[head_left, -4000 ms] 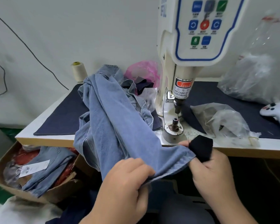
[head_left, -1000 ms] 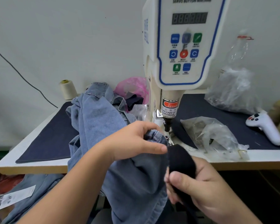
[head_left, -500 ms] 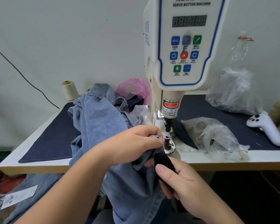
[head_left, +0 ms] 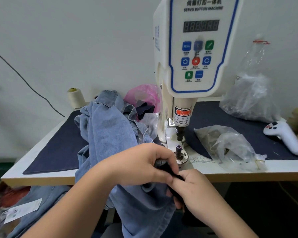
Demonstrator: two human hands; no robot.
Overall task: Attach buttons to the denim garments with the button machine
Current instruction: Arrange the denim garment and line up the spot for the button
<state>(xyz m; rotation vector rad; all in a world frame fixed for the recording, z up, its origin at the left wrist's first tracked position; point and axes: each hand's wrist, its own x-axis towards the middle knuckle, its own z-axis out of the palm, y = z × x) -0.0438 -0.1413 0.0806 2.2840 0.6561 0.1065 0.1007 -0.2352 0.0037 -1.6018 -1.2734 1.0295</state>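
At the table [head_left: 41, 176] edge, both hands' fingers [head_left: 169, 162] pinch the denim garment [head_left: 110, 134].

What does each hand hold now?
Left hand: grips the denim.
Right hand: pinches the black cloth.

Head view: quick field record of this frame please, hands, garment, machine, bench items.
left hand: grips denim and black piece
right hand: pinches black piece
denim garment: draped over table edge, not on the die
button machine: display blank
lower die: bare, beside left hand
bench items: clear bag, white controller, thread cone
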